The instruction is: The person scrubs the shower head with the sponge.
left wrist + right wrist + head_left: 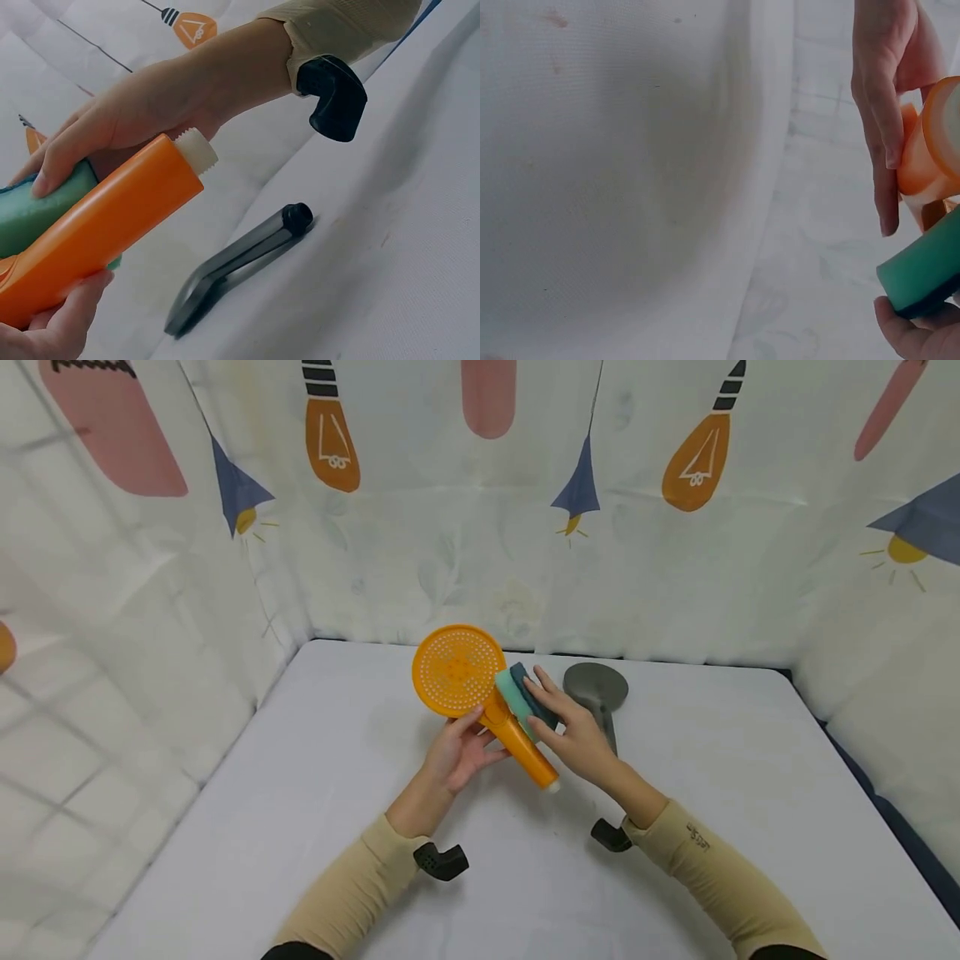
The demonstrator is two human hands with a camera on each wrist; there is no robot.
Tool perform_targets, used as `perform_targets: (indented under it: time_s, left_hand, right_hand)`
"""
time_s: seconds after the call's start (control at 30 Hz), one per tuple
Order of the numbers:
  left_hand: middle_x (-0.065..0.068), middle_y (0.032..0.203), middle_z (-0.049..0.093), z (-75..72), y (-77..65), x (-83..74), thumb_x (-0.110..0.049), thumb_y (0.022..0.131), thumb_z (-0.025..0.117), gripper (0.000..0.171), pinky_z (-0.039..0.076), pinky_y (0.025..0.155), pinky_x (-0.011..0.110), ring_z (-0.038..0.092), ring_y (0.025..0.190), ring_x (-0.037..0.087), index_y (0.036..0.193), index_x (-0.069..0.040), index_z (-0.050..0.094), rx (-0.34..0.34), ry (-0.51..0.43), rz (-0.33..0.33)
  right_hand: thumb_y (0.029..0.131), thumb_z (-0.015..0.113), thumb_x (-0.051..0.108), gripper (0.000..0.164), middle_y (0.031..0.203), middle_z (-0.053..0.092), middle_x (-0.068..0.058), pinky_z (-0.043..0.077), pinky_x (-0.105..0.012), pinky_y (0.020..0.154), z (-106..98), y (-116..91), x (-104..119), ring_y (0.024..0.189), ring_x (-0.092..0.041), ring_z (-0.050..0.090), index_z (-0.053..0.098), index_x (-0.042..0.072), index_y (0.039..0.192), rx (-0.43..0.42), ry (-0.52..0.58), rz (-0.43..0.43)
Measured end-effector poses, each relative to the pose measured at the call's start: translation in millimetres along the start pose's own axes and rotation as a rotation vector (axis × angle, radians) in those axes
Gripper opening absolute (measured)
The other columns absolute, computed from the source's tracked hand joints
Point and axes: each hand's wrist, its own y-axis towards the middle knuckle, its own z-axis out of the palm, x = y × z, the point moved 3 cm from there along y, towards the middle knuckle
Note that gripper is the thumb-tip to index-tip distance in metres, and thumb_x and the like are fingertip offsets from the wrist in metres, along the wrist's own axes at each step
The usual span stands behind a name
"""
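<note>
An orange shower head (458, 670) with a perforated round face is held up over the table by my left hand (459, 758), which grips it near the neck. Its handle (112, 210) slants down to the right and ends in a pale threaded tip. My right hand (576, 731) holds a sponge (517, 697), light green with a dark scouring side, against the upper side of the handle. In the right wrist view the sponge (922, 270) sits between thumb and fingers, close under the orange handle.
A dark grey shower head (596, 685) lies on the white table (337, 793) behind my right hand. Printed white cloth (450, 552) hangs behind the table and along both sides.
</note>
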Motion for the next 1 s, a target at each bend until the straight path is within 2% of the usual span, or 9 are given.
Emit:
perform_targets:
  time_s: [0.13, 0.23, 0.33, 0.47, 0.53, 0.63, 0.73, 0.9, 1.0]
  left_hand:
    - [0.011, 0.138, 0.05, 1.0, 0.0, 2.4, -0.014, 0.111, 0.037, 0.047, 0.04, 0.101, 0.071, 0.06, 0.118, 0.032, 0.157, -0.015, 0.029, 0.04, 0.043, -0.024]
    - [0.009, 0.134, 0.054, 2.0, -0.7, 6.4, -0.013, 0.112, 0.036, 0.047, 0.043, 0.098, 0.069, 0.059, 0.121, 0.033, 0.158, -0.014, 0.027, 0.076, 0.072, -0.06]
    - [0.008, 0.131, 0.056, 1.5, -1.7, 9.4, -0.013, 0.112, 0.037, 0.047, 0.043, 0.099, 0.069, 0.059, 0.122, 0.033, 0.157, -0.012, 0.027, 0.079, 0.076, -0.079]
    - [0.008, 0.13, 0.056, 0.4, -1.6, 8.5, -0.013, 0.111, 0.038, 0.046, 0.042, 0.1, 0.069, 0.059, 0.12, 0.034, 0.156, -0.011, 0.029, 0.048, 0.055, -0.072]
    - [0.01, 0.133, 0.054, 1.3, -0.7, 6.5, -0.013, 0.112, 0.037, 0.046, 0.041, 0.101, 0.069, 0.054, 0.127, 0.04, 0.156, -0.012, 0.027, 0.043, 0.044, -0.066]
    - [0.013, 0.139, 0.049, 2.5, 0.4, 3.9, -0.013, 0.112, 0.037, 0.047, 0.038, 0.103, 0.07, 0.04, 0.139, 0.05, 0.157, -0.015, 0.026, 0.041, 0.019, -0.065]
    - [0.014, 0.143, 0.045, 1.8, 0.3, 3.5, -0.013, 0.112, 0.035, 0.048, 0.035, 0.104, 0.071, 0.03, 0.144, 0.052, 0.159, -0.016, 0.024, 0.048, 0.007, -0.065]
    - [0.008, 0.134, 0.053, -1.0, 1.2, 3.9, -0.015, 0.113, 0.037, 0.04, 0.03, 0.107, 0.072, 0.054, 0.125, 0.035, 0.153, -0.017, 0.032, 0.005, -0.024, -0.061]
    - [0.005, 0.125, 0.059, -3.0, 1.5, 2.6, -0.016, 0.113, 0.038, 0.033, 0.03, 0.107, 0.072, 0.06, 0.111, 0.026, 0.146, -0.017, 0.038, -0.035, -0.026, -0.053]
  right_hand:
    - [0.102, 0.061, 0.002, 0.058, 0.164, 0.029, -0.015, 0.044, -0.047, 0.106, -2, 7, 1, 0.145, -0.035, 0.039, 0.04, 0.002, 0.156, -0.06, 0.085, 0.001]
    - [0.104, 0.058, 0.002, 0.058, 0.164, 0.029, -0.014, 0.043, -0.041, 0.108, -5, 11, 0, 0.143, -0.032, 0.041, 0.036, 0.003, 0.158, -0.094, 0.152, 0.02]
    - [0.104, 0.057, 0.001, 0.059, 0.164, 0.029, -0.014, 0.043, -0.039, 0.108, -7, 12, -3, 0.143, -0.031, 0.042, 0.034, 0.004, 0.159, -0.087, 0.189, 0.024]
    - [0.102, 0.058, -0.002, 0.061, 0.164, 0.03, -0.013, 0.045, -0.043, 0.106, -7, 7, -3, 0.142, -0.032, 0.043, 0.035, 0.003, 0.158, -0.041, 0.169, -0.01]
    - [0.101, 0.06, -0.003, 0.062, 0.164, 0.031, -0.011, 0.044, -0.044, 0.107, -7, 3, -3, 0.143, -0.032, 0.042, 0.036, 0.003, 0.158, -0.024, 0.144, -0.032]
    - [0.099, 0.062, -0.004, 0.062, 0.163, 0.032, -0.011, 0.042, -0.043, 0.109, -7, -1, -3, 0.145, -0.031, 0.038, 0.039, 0.002, 0.156, 0.002, 0.11, -0.068]
    - [0.099, 0.064, -0.003, 0.061, 0.163, 0.033, -0.012, 0.041, -0.042, 0.109, -9, -3, 0, 0.146, -0.031, 0.037, 0.041, 0.002, 0.155, 0.024, 0.09, -0.08]
    - [0.099, 0.065, 0.0, 0.058, 0.16, 0.038, -0.012, 0.044, -0.043, 0.108, -10, -7, 4, 0.144, -0.031, 0.041, 0.044, 0.002, 0.154, 0.075, 0.085, -0.067]
    - [0.099, 0.065, 0.001, 0.058, 0.158, 0.04, -0.012, 0.045, -0.043, 0.107, -8, -11, 5, 0.143, -0.031, 0.042, 0.045, 0.002, 0.153, 0.121, 0.064, -0.067]
